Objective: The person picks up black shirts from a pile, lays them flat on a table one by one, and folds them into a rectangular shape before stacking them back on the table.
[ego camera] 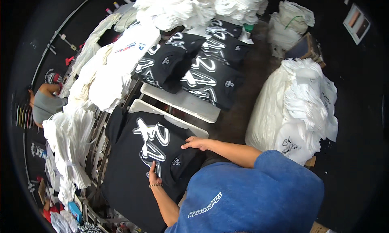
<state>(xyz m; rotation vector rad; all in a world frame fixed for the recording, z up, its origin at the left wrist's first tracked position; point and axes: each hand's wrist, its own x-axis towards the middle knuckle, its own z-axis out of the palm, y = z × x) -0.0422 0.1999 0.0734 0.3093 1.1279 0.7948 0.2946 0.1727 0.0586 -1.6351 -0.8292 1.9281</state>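
A black T-shirt (127, 169) with a large white graphic print lies spread before me over a pale narrow board. At its lower half, my left hand (155, 175), with a bracelet at the wrist, has its thumb over the print; its other fingers are hidden by the cloth. My right hand (195, 143) grips the same shirt at its edge beside the end of the board (199, 131), thumb and fingers close together. A small white print (176, 162) shows near the collar, between my hands.
Beyond a second pale board (182, 103) lie several printed black shirts (209, 78). White garment piles (109, 65) line the left and more (179, 8) the far end. A bulky plastic-wrapped stack (273, 108) stands to the right. Another person (47, 102) is at far left.
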